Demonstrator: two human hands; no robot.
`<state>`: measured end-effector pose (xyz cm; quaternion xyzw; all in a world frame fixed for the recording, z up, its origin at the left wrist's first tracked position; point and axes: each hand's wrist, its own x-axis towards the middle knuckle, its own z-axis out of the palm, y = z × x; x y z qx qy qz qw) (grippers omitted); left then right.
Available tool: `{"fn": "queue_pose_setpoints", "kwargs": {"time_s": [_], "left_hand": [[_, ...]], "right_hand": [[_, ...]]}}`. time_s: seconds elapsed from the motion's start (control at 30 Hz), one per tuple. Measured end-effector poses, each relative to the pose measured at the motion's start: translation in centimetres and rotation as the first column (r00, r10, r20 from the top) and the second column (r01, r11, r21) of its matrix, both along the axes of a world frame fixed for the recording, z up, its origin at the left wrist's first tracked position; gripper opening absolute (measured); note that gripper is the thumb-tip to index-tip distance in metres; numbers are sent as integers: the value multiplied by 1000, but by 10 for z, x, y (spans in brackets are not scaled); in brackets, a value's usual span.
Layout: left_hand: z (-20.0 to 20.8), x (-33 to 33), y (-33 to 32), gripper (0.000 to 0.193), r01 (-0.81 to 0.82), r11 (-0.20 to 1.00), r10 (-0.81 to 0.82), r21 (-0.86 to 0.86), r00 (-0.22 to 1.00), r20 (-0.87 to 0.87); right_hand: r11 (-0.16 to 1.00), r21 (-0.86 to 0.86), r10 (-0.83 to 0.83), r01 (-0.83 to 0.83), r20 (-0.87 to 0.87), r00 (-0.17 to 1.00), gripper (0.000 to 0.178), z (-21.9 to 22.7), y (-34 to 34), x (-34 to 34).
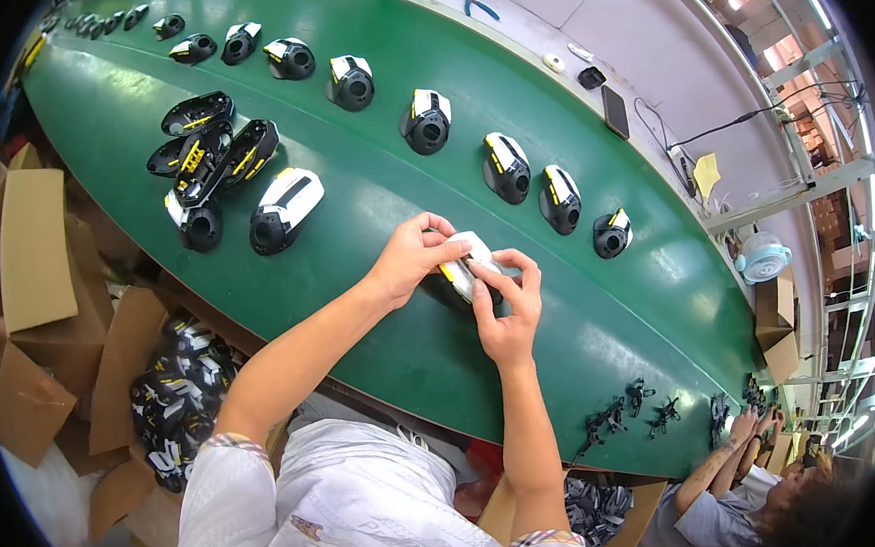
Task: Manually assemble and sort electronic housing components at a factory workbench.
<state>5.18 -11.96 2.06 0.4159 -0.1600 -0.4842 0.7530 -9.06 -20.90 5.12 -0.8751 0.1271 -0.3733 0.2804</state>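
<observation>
Over the near side of the green table, both hands hold a rounded white-and-black plastic shell (pixel 478 248) with a yellow strip. My left hand (pixel 409 259) grips its left end, fingers curled on the top and thumb on the white face. My right hand (pixel 509 307) pinches it from the right, thumb and index finger close together at its middle. Whether a small part is between those fingertips I cannot tell. The shell's underside is hidden. To the left of my hands a similar white-and-black shell (pixel 286 210) rests on the table, beside a pile of black shells with yellow parts (pixel 207 155).
A curved row of similar shells (pixel 426 121) runs along the green table (pixel 371 167). Small black parts (pixel 607 421) lie at the right. Open cardboard boxes (pixel 37 248) stand at the left, one filled with shells (pixel 179 390). A co-worker's hands (pixel 747 423) are at far right.
</observation>
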Motion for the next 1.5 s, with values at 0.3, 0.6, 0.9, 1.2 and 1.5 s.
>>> {"fn": "queue_pose_setpoints", "kwargs": {"time_s": [0.3,0.6,0.9,1.2,1.5], "left_hand": [[3,0,0,33,-152,984,152,-94,988,-10],[1,-11,0,37,-24,1000,24,-5,998,56],[13,-19,-1,36,-28,998,42,-62,968,248],[14,-25,3,35,1,998,22,-64,937,349],[7,-13,0,34,44,999,-36,-27,969,243]], "right_hand": [[907,373,-202,195,-19,979,29,-9,-3,-3],[760,628,-191,171,-36,981,14,-15,-14,-7],[543,832,11,-116,130,991,59,-2,-21,-2],[673,738,39,-48,29,999,53,-7,-27,-10],[587,800,168,-124,29,985,51,-6,-39,-16]]}}
